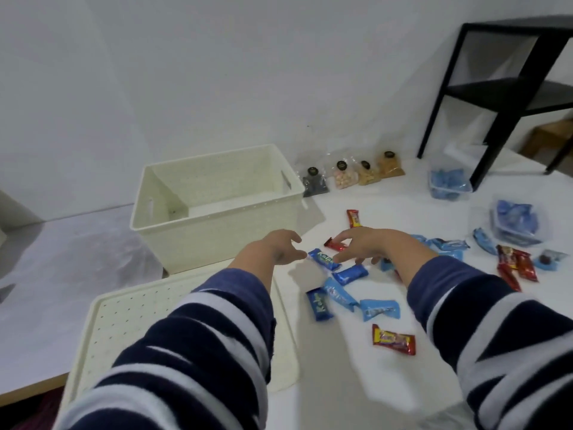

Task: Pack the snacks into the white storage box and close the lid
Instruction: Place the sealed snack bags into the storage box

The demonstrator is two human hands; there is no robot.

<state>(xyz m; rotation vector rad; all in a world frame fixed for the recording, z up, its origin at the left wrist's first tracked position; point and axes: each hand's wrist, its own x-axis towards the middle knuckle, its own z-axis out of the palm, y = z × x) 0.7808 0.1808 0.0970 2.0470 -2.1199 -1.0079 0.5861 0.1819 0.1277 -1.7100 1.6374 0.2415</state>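
The white storage box (173, 212) stands open on the table, nothing visible inside. Its perforated lid (124, 321) lies flat in front of it, under my left sleeve. Blue and red wrapped snacks are scattered to the right. My left hand (273, 248) hovers with fingers apart just left of a blue snack bar (324, 260). My right hand (369, 243) reaches over the same bar, fingertips at its right end, above a red bar (335, 244). Neither hand holds anything.
Several clear bags of nuts and sweets (344, 176) lean on the wall behind the box. Two clear tubs of blue packets (449, 183) (514, 221) sit at the right. A black shelf frame (496, 91) stands on the table's far right corner. More red bars (514, 268) lie right.
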